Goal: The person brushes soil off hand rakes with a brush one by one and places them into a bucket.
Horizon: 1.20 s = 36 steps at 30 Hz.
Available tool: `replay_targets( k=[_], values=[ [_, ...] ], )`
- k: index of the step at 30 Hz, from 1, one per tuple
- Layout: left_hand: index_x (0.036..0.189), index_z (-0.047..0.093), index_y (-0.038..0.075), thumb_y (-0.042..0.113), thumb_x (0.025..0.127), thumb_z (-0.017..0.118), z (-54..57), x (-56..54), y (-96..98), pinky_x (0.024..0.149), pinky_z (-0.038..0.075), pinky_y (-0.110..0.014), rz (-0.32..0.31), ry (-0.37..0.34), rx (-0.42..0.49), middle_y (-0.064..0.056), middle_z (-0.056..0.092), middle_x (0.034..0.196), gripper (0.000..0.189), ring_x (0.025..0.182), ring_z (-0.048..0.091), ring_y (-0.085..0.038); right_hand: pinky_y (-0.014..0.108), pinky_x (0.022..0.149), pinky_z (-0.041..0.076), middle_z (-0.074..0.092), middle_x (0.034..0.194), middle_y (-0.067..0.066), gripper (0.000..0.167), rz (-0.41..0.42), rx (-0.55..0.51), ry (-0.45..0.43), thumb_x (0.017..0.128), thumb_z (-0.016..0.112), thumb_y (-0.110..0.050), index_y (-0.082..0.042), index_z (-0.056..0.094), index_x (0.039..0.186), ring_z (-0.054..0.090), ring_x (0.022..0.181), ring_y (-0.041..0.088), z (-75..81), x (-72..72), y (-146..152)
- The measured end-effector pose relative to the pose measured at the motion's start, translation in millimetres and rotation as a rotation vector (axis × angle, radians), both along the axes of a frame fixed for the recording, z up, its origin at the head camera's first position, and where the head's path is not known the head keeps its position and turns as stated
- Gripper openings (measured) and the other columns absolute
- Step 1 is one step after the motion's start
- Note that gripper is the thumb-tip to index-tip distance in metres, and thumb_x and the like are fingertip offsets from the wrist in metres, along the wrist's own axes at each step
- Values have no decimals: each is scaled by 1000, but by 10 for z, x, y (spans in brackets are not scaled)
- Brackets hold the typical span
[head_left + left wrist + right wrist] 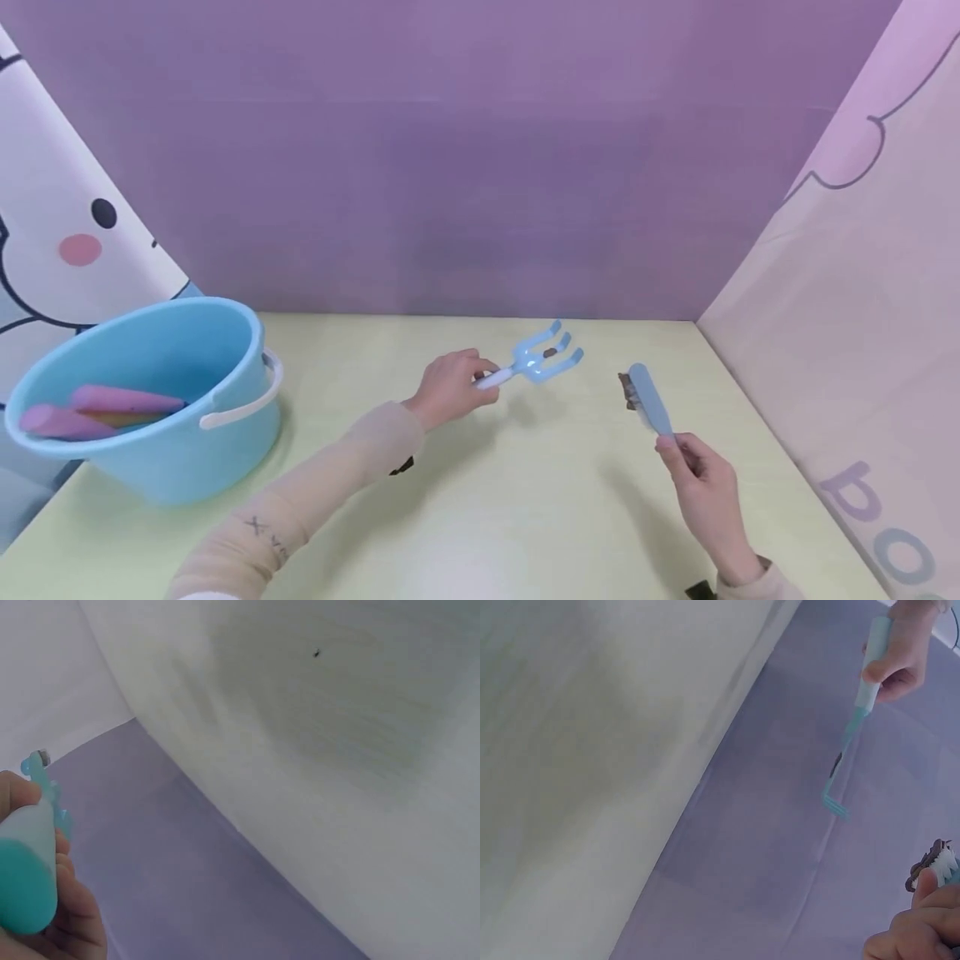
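Observation:
In the head view, my left hand [453, 385] grips the pale handle of a small blue three-pronged hand rake [531, 363], held above the table with its prongs to the right. A brown smear sticks to the rake between its prongs. The handle's turquoise end [26, 889] shows large in the left wrist view. Further right, my right hand [705, 492] holds a blue brush [651, 398] by its handle, head up. Brown matter clings to the white bristles [943, 868], seen in the right wrist view. Rake and brush are apart.
A light-blue bucket [180, 450] with a white handle [243, 412] stands at the table's left, holding pink-handled tools [127, 398]. The pale table [465, 533] meets a purple wall [480, 167] behind and printed cloth panels at both sides. A dark speck [316, 653] lies on the table.

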<state>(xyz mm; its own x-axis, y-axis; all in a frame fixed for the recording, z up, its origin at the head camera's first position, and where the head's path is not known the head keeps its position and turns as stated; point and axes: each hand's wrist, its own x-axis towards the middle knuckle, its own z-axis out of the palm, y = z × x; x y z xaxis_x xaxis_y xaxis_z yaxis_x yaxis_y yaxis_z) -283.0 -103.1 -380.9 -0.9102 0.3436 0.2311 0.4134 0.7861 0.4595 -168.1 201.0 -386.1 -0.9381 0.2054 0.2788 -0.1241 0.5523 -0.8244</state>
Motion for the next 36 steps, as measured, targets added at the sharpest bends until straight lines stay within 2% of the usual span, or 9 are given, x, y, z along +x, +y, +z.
replay_targets(
  k=[8,16,27,32,36],
  values=[
    [98,72,21,26,75,67,81,317,-211,52,35,-23,37,-6,6,12,49,69,24,58,43,-9,24,37,26,31,50,-10,10,92,7,59,90,57,-10,-6,64,84,25,41,1,-14,-103,-198],
    [97,72,21,24,74,69,71,520,-360,50,33,-22,68,12,33,14,47,67,23,54,40,-7,21,36,27,34,50,-10,8,151,86,156,87,60,-9,-7,64,81,26,40,-1,-15,-136,-342],
    [96,72,23,23,74,70,22,678,-418,48,33,-19,66,58,25,16,46,67,23,53,40,-4,19,39,31,41,51,-11,9,220,256,243,86,62,-14,-10,61,79,31,40,-3,-49,-182,-601],
    [96,72,22,23,74,70,5,719,-399,48,33,-18,58,85,27,17,45,67,22,52,39,-2,17,39,28,41,51,-12,7,203,338,313,83,65,-12,-8,61,79,29,40,-4,-66,-198,-693],
    [95,72,20,22,73,71,-12,739,-382,47,33,-17,47,127,35,17,46,67,21,52,38,-1,16,39,24,37,49,-12,10,189,452,334,83,65,-14,-5,61,79,26,40,-3,-71,-202,-747]
  ],
)
